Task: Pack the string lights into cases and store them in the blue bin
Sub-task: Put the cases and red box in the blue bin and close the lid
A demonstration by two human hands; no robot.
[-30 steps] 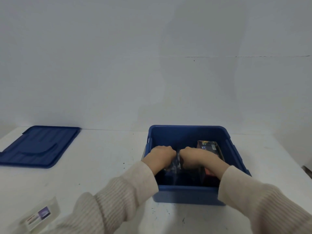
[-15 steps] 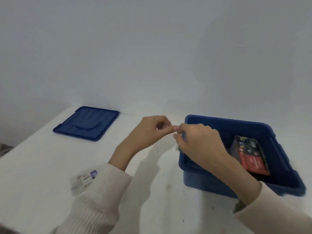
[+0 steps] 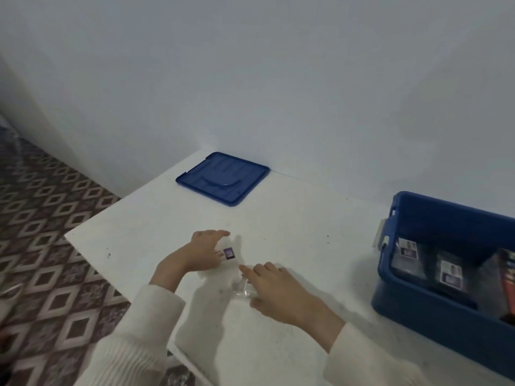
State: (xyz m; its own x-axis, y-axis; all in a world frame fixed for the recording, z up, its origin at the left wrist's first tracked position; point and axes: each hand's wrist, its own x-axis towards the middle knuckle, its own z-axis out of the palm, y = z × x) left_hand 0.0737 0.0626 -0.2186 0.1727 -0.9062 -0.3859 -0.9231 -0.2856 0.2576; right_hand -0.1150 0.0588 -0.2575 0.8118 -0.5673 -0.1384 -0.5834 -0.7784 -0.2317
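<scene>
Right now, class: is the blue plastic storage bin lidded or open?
Open. The flat blue plastic lid lies on the white table, apart from the blue plastic bin; labelled cases show inside.

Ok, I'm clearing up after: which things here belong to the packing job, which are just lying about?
Job: clear plastic case with purple label; blue plastic bin; labelled clear cases inside it; flat blue lid.
Idle: white table; patterned floor.
</scene>
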